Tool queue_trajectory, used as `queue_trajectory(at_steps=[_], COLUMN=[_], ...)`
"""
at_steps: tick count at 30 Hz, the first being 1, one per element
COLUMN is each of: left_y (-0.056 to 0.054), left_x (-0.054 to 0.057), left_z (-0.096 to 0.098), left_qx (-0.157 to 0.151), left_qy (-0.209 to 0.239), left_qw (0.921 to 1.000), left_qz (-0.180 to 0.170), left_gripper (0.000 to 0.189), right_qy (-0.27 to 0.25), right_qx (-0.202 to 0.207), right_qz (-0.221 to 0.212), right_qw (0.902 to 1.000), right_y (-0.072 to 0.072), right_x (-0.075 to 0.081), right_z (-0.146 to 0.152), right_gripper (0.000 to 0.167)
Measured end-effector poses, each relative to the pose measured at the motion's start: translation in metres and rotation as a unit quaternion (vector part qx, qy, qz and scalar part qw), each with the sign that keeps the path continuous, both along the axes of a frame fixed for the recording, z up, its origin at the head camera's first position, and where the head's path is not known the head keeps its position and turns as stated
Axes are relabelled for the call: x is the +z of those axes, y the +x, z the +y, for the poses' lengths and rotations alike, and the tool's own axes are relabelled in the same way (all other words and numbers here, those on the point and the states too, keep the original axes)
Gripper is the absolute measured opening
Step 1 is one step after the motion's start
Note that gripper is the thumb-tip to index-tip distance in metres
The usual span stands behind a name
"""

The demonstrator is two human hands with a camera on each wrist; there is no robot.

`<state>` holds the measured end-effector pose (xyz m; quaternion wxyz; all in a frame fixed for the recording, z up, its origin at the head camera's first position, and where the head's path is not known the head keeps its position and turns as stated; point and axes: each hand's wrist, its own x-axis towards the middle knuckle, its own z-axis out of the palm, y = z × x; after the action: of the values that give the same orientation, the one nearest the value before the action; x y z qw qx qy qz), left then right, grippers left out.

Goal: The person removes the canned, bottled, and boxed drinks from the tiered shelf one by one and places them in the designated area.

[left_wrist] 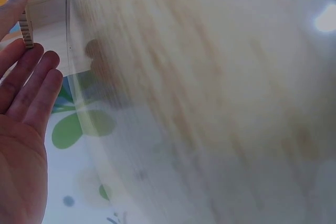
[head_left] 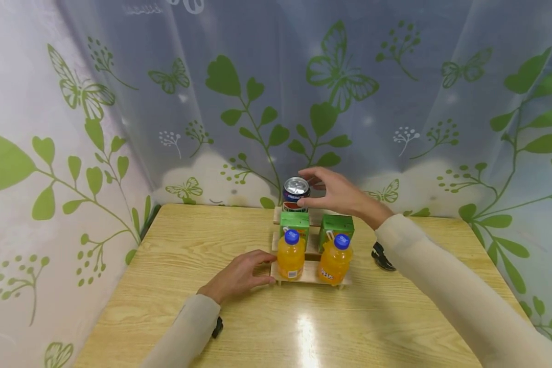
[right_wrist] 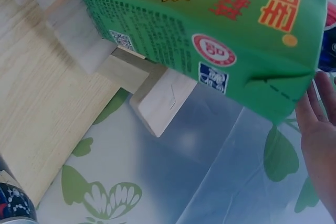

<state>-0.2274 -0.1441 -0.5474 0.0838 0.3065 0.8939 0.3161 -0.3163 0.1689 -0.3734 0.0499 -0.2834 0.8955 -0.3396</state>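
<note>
A stepped wooden rack [head_left: 312, 273] stands on the table. My left hand [head_left: 239, 274] is at the left end of its lowest step, fingers fairly straight; in the left wrist view the thumb and index fingertip are at the rack's edge [left_wrist: 47, 9]. My right hand [head_left: 333, 191] holds a dark blue drink can [head_left: 297, 189] at the top step, thumb on its front and fingers curving behind. Two green drink cartons [head_left: 295, 221] [head_left: 337, 225] stand on the middle step. Two orange drink bottles [head_left: 291, 258] [head_left: 335, 263] with blue caps stand on the lowest step.
In the right wrist view another dark can [right_wrist: 17, 202] shows at the lower left. A black object [head_left: 383, 257] lies partly behind the right sleeve. A patterned curtain [head_left: 276, 102] hangs behind the wooden table [head_left: 198, 230] and along its sides.
</note>
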Motion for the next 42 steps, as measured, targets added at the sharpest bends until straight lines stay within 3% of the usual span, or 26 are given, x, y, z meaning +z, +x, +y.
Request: queue_trajectory(at_steps=[15, 42], left_y=[0.001, 0.001], left_x=[-0.001, 0.001], left_z=[0.000, 0.002], left_qx=[-0.003, -0.002], left_qy=[0.002, 0.000], left_qw=[1.0000, 1.0000], left_qz=[0.001, 0.008], left_gripper=[0.056, 0.056], right_qy=[0.000, -0.016], right_qx=[0.004, -0.008], right_qz=[-0.043, -0.038], right_qw=[0.9991, 0.9991], right_y=[-0.003, -0.009], right_x=[-0.003, -0.009], right_z=[-0.015, -0.019], right_gripper=[0.087, 0.074])
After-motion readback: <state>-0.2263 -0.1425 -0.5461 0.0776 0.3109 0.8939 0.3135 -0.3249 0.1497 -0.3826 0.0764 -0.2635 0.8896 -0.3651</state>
